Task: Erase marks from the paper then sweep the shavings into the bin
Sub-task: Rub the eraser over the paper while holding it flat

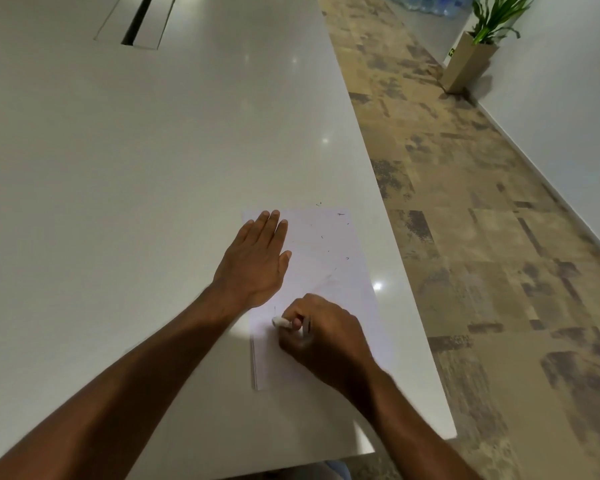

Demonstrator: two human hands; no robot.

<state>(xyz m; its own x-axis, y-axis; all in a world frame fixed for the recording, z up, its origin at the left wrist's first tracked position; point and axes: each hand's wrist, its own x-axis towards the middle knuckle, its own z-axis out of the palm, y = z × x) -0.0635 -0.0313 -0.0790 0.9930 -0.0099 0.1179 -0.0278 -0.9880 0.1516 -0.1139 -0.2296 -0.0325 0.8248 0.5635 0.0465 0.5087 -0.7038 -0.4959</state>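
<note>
Nearest the camera: two bare forearms, reaching forward over the white table (153, 168). Right hand (323, 336) curled, pinching a small white eraser (280, 322) between thumb and fingers; eraser tip down on the paper (340, 306). A thin dark object (possibly a pencil, not clear) also tucked in the same grip. Left hand (255, 259) flat, fingers straight and close together, pressing the paper's far-left portion, just beyond and left of the right hand. Paper lying near the table's right edge, under both hands, apparently the top sheet of a thin stack (layered edges visible left of the right wrist). Faint pencil lines between the two hands; no legible writing or labels on the sheet. Dark shavings (340, 233) scattered beyond the right hand and right of the left fingertips, a few past the paper's far edge. Far beyond the hands: cable slot (137, 22) in the table; potted plant (478, 46) on patterned carpet (482, 237), well right.
</note>
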